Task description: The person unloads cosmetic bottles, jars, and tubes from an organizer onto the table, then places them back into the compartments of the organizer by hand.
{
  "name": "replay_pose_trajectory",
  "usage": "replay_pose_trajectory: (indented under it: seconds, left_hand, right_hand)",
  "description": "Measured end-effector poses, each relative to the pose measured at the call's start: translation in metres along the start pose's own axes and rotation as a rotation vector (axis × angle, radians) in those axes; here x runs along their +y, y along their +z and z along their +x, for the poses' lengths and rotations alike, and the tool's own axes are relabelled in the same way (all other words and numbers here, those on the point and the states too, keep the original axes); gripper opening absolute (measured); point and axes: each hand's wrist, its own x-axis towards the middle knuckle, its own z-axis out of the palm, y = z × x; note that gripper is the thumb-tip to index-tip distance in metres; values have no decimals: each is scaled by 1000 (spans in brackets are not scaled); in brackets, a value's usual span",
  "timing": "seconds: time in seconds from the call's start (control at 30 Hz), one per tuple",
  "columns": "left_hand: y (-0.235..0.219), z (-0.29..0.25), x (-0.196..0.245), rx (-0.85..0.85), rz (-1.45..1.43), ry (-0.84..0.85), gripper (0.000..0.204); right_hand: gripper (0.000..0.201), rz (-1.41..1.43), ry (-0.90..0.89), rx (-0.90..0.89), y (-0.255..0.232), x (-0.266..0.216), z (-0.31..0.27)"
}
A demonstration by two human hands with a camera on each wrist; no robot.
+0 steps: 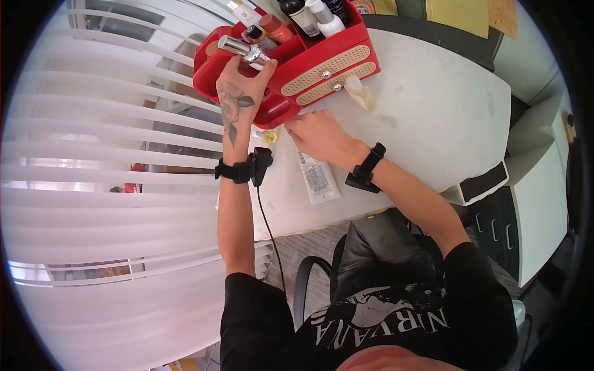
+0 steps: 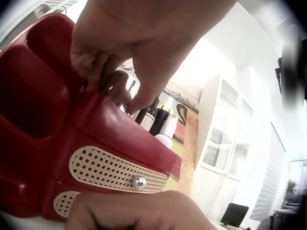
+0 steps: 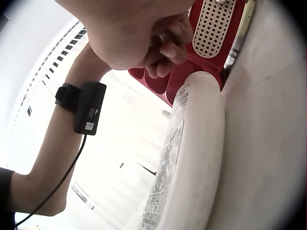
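Observation:
My left hand point(image 1: 240, 85) reaches over a red plastic organizer point(image 1: 289, 65) and grips a silver-capped bottle point(image 1: 255, 57) between thumb and fingers. The left wrist view shows shiny silver point(image 2: 129, 82) in that grasp; the bottle's lower part is hidden. In front of the organizer, my right hand point(image 1: 325, 136) has loosely curled fingers near the low front tray point(image 1: 272, 117), with nothing visible in them. A white tube point(image 1: 318, 180) with printed text lies on the table below this hand, its upper end covered. It also shows close up, the white tube point(image 3: 196, 143), in the right wrist view.
Several bottles stand in the organizer, among them a red-brown bottle point(image 1: 275, 28) and a white bottle point(image 1: 328, 21). A pale yellow bottle point(image 1: 360, 94) is by the drawers. A small yellow-tinted bottle point(image 1: 267, 137) sits beside the tray. Window blinds point(image 1: 124, 123) line the left side.

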Motion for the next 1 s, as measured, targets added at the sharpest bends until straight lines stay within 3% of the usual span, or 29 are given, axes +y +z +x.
replay_pose_trajectory:
  seconds: [0.07, 0.2, 0.27, 0.33, 0.4, 0.47, 0.53, 0.73, 0.87, 1.0]
  left_hand:
    - [1, -8, 2, 143, -32, 87, 48]
    - [-21, -41, 9, 298, -118, 65, 38]
    - [-39, -69, -1, 257, -145, -60, 34]
    - [-42, -94, -40, 238, -21, -60, 35]
    - [-38, -123, -92, 64, 77, -106, 35]
    - [-28, -151, -127, 12, 54, -168, 36]
    - [-23, -171, -137, -34, 23, -232, 37]
    - [-3, -188, -132, -211, 41, -200, 39]
    - [-34, -151, -121, -33, -22, -104, 36]
    - [-67, -88, -48, 89, -32, 18, 37]
  right_hand:
    - [11, -1, -4, -13, 2, -1, 0]
    - [10, -8, -6, 6, 5, 8, 3]
    - [9, 30, -9, 32, 7, 8, 2]
    - [10, 16, 16, 70, 2, 8, 3]
    - [10, 16, 14, 54, 4, 6, 2]
    - [11, 9, 8, 43, 6, 6, 2]
    - [12, 12, 12, 35, 7, 7, 2]
    - [14, -5, 62, -8, -1, 5, 2]
    - [13, -30, 60, -33, 8, 9, 3]
    - [12, -59, 47, -90, 5, 2, 4]
